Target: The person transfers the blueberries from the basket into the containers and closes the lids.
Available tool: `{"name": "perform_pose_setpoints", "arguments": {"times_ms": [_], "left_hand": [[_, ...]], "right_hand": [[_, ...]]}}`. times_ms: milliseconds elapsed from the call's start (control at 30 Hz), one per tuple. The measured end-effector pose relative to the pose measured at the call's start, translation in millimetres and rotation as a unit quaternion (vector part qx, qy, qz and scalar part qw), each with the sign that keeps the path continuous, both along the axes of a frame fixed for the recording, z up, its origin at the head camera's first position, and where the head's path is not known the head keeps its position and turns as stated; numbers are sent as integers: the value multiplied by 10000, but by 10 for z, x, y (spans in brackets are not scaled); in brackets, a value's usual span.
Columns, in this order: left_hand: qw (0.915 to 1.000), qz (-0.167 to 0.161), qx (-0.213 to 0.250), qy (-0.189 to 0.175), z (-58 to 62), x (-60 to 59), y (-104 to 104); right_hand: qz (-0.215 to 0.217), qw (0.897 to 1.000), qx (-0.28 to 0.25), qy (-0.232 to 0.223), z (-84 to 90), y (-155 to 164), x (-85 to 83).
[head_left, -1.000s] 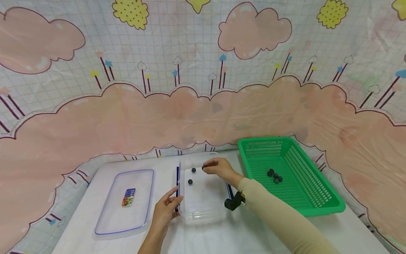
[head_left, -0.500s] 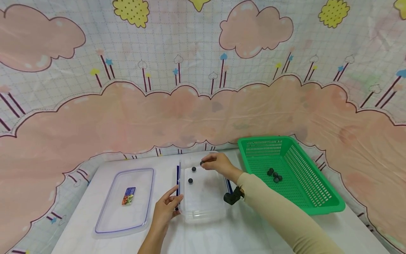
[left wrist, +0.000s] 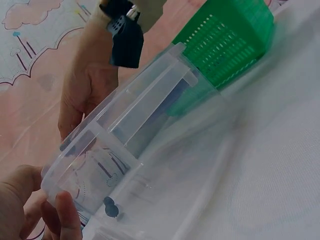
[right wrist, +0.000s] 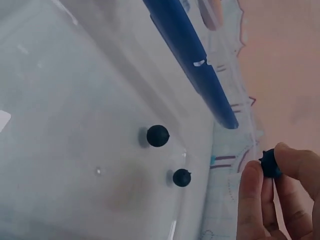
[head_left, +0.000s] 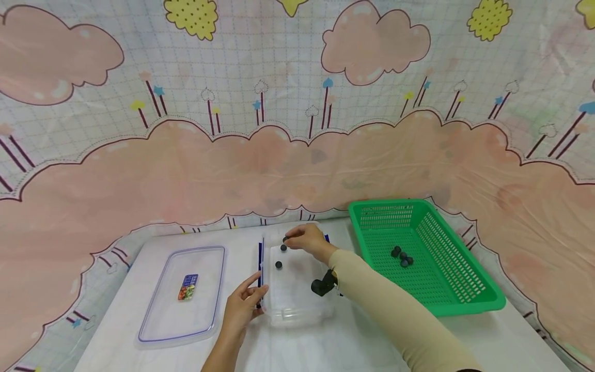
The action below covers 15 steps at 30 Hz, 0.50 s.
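From the head view, the right hand (head_left: 309, 241) pinches a small dark berry (head_left: 285, 239) over the far end of the clear container (head_left: 297, 305); two more berries (head_left: 281, 256) lie just below on its floor; the left hand (head_left: 241, 307) grips the container's near left rim; a lid (head_left: 181, 330) sits left, a green basket (head_left: 465, 299) right, on the white table (head_left: 353, 341).

Left wrist view: curled left fingers (left wrist: 67, 217) hold the container wall (left wrist: 150, 115).

Right wrist view: fingertips (right wrist: 250, 200) squeeze the berry (right wrist: 270, 163), beside the blue clasp (right wrist: 187, 50).
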State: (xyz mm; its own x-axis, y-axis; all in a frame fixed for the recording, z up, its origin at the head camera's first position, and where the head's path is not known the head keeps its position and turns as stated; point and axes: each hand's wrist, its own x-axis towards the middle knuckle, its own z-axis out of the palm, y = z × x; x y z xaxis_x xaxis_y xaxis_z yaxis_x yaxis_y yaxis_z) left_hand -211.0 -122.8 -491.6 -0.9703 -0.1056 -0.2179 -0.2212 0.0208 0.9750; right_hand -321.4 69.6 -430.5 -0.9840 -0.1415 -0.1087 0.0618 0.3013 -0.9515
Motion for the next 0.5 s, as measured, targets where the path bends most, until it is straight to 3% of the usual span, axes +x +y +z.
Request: {"name": "perform_pose_setpoints", "arguments": {"times_ms": [133, 500], "left_hand": [[10000, 22, 34, -11, -12, -9, 5], [9999, -4, -48, 105, -23, -4, 5]], "right_hand": [[-265, 9994, 67, -219, -36, -69, -27], [-723, 9958, 313, -464, -361, -169, -131]]}}
